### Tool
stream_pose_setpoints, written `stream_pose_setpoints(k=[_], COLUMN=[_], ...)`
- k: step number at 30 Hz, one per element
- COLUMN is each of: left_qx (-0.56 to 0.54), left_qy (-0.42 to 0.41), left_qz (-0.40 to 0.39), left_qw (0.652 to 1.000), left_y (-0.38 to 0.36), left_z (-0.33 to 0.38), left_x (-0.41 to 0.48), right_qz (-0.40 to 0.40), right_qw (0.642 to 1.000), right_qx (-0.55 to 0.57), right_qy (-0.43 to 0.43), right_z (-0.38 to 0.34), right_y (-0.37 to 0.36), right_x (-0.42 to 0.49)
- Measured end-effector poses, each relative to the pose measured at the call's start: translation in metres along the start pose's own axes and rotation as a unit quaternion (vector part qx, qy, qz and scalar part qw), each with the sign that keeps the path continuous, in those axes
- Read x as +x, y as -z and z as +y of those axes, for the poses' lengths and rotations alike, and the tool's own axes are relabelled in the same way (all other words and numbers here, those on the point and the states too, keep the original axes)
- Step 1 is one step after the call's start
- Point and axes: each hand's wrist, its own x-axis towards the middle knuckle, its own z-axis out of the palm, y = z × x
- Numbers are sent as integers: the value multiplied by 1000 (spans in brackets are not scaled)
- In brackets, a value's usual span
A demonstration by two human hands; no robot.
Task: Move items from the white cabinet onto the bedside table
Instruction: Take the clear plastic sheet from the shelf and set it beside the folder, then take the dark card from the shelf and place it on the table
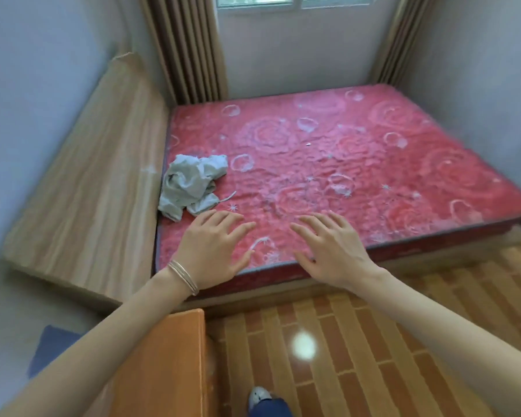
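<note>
My left hand [212, 248] and my right hand [331, 248] are stretched forward side by side over the near edge of a red patterned mattress [328, 164]. Both palms face down with fingers spread, and neither holds anything. Thin bangles circle my left wrist. An orange bedside table [169, 359] stands below my left forearm at the foot of the bed; my arm hides part of its top. No white cabinet is in view.
A crumpled grey cloth [190, 185] lies on the mattress's left side, just beyond my left hand. A wooden headboard [97, 188] leans along the left wall. Curtains [187, 46] flank a window. Glossy tiled floor [358, 341] and my shoe [259, 397] lie below.
</note>
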Motion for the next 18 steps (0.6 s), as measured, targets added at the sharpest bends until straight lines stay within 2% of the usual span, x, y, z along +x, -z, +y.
stream_pose_setpoints(k=[5, 9, 14, 18], left_qx=[-40, -85, -128, -154], left_qy=[-117, -199, -301, -375], left_qz=[14, 29, 56, 84], left_qw=[992, 976, 943, 910], left_y=[2, 9, 33, 58], left_z=[97, 210, 352, 450], left_x=[59, 93, 114, 123], right_qz=[11, 18, -3, 20], right_qw=[994, 978, 945, 915], right_qx=[-18, -35, -82, -113], right_qy=[-109, -205, -318, -387], right_z=[56, 103, 142, 154], right_y=[37, 76, 137, 183], right_x=[-99, -210, -346, -431])
